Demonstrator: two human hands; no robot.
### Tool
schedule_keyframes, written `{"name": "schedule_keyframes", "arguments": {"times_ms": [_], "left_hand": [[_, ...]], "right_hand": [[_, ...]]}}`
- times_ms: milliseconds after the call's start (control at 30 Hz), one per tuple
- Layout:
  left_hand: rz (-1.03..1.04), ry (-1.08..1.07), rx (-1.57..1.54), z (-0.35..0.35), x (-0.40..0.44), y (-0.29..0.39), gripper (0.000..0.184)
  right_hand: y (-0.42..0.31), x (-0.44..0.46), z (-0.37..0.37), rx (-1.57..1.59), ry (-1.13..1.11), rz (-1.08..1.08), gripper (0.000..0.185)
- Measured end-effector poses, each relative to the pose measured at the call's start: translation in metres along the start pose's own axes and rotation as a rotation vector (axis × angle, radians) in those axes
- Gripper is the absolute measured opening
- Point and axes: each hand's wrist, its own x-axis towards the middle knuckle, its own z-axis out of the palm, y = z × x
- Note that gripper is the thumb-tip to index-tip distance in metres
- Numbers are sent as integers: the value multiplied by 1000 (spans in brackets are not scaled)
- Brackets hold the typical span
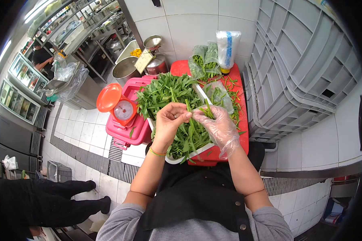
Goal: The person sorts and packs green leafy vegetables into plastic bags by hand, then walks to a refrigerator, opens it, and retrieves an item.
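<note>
My left hand, bare, with a ring and a thin yellow-green wristband, pinches a green stalk between thumb and finger. My right hand, in a clear plastic glove, is closed on green stalks beside it, and the two hands nearly meet. Beneath them a white basket is heaped with long-leaved greens resembling water spinach. It rests on a red surface scattered with cut stem pieces. A clear plastic bag lies right of the basket. The fingertips hide part of the stalks.
Bagged greens and a plastic bag roll stand at the back. An orange scale sits on a pink lidded box to the left. Grey crates rise on the right. Another person's legs show lower left; someone else is far off.
</note>
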Motion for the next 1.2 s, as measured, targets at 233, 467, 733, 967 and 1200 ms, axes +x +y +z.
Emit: {"name": "schedule_keyframes", "arguments": {"times_ms": [233,467,733,967,1200], "left_hand": [[20,2,166,36,-28,-28,15],[241,294,599,-40,49,-43,4],[-12,333,1345,-67,98,-61,32],[9,77,273,-47,75,-5,13],[28,-6,241,-9,37,15,18]], "right_hand": [[36,2,-5,12,15,51,20],[90,-8,-52,178,397,-88,32],[91,-22,-59,624,390,59,20],[58,-29,-46,151,325,80,11],[12,-20,4,33,46,75,25]]}}
